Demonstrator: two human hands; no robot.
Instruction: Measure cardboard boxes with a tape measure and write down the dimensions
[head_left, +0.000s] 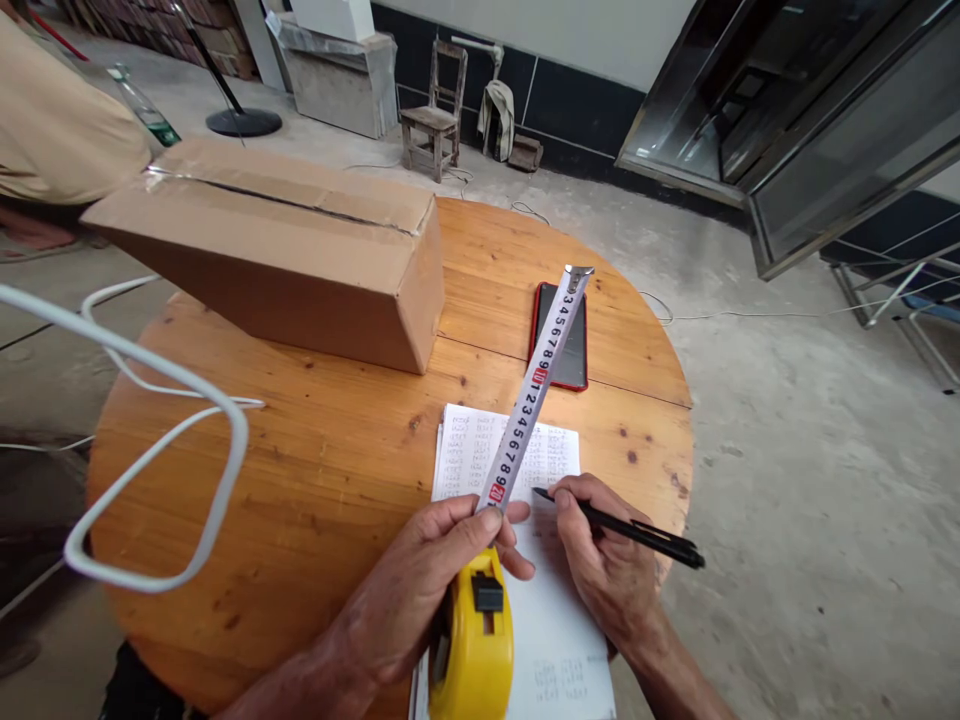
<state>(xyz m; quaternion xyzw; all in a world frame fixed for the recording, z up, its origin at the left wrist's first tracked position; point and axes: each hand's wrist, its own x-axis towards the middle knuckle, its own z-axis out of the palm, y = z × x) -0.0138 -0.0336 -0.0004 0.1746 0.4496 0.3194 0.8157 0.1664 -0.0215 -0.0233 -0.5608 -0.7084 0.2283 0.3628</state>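
My left hand (427, 560) grips a yellow tape measure (480, 640), with the thumb pressed on its pulled-out blade near the 20 mark. The blade slants up and away over the paper, and its metal end hook lies above a phone. In my right hand (611, 560) is a black pen (637, 530), held in a writing grip with its tip at the paper. Under both hands rest white sheets (555, 590) with columns of small handwriting. A phone (574, 350) with a red case lies flat beyond the sheets, partly covered by the blade.
A closed cardboard box (322, 270) sits on the round wooden table (322, 480) at the back left. A white cable-like loop (232, 460) crosses the left side. A person's sleeve (67, 110) shows at upper left. A small wooden chair (436, 115) stands by the wall.
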